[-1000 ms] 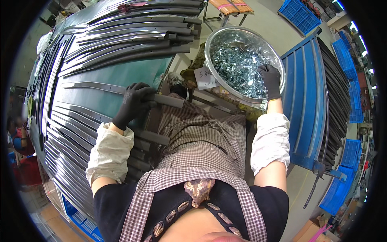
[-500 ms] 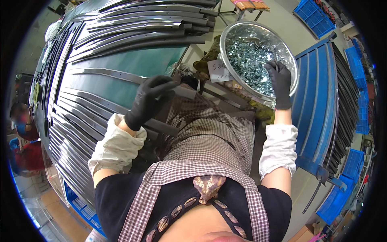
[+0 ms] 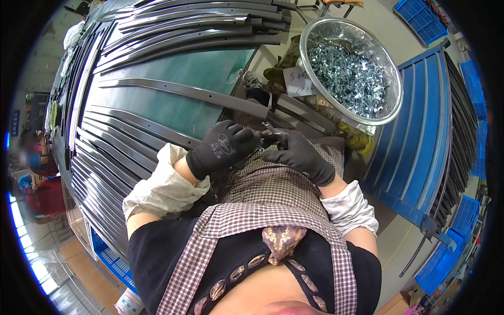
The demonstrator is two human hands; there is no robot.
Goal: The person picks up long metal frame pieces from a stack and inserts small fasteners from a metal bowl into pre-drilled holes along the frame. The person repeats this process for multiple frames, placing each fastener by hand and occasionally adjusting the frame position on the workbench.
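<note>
In front of my apron, both hands in black gloves come together with fingertips almost touching. My right hand (image 3: 300, 155) is closed in a pinch, and a bit of shiny small metal piece (image 3: 261, 142) shows at its fingers. Curled with its knuckles up, my left hand (image 3: 224, 148) meets it; whatever its fingers hold is hidden. Just beyond them a long grey strip with holes (image 3: 194, 93) lies across the green tabletop (image 3: 178, 123), its near end jutting past the edge. To the right stands a metal bowl (image 3: 395, 107) of many small shiny metal pieces (image 3: 346, 73).
More dark strips (image 3: 199, 23) lie at the table's far side, and rows of them (image 3: 105, 152) nearer on the left. A blue metal rack (image 3: 409, 142) with dark strips stands right. Blue crates (image 3: 420, 21) sit beyond. Another person (image 3: 44, 194) is at far left.
My right hand has come out of the bowl and moved left to meet my left hand. The left hand has shifted right and its fingers have closed.
</note>
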